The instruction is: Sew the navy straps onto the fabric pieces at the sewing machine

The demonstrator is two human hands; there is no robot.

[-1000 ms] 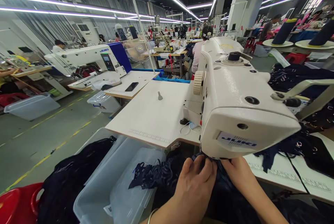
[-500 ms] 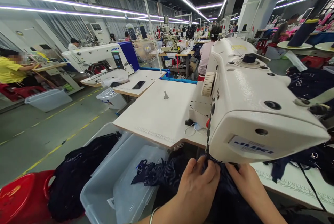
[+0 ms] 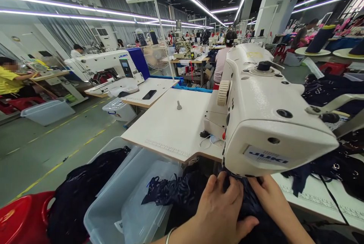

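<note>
Dark navy fabric (image 3: pixel 251 217) hangs under the head of a white JUKI sewing machine (image 3: pixel 273 122). My left hand (image 3: pixel 217 208) lies over the fabric just below the needle area, its fingers bent down onto the cloth and its thumb stretched out to the right. Close by on the right, my right hand (image 3: pixel 265 191) grips the same fabric, its fingertips partly covered by the machine head. Both hands' contact with the cloth is partly hidden. A gathered bundle of navy strips (image 3: pixel 167 189) trails left from the cloth over a clear plastic bin.
The clear bin (image 3: pixel 99 213) stands at the left below the white machine table (image 3: pixel 167 122). Beside it are a dark fabric heap (image 3: pixel 82 191) and a red stool (image 3: pixel 22 217). Navy pieces with metal rings (image 3: pixel 338 164) lie at the right. A phone (image 3: pixel 149 94) rests farther back.
My left thumb has moved out to the right, away from the fingers. My right hand stays at the fabric. The view has shifted slightly, and the machine head appears farther left.
</note>
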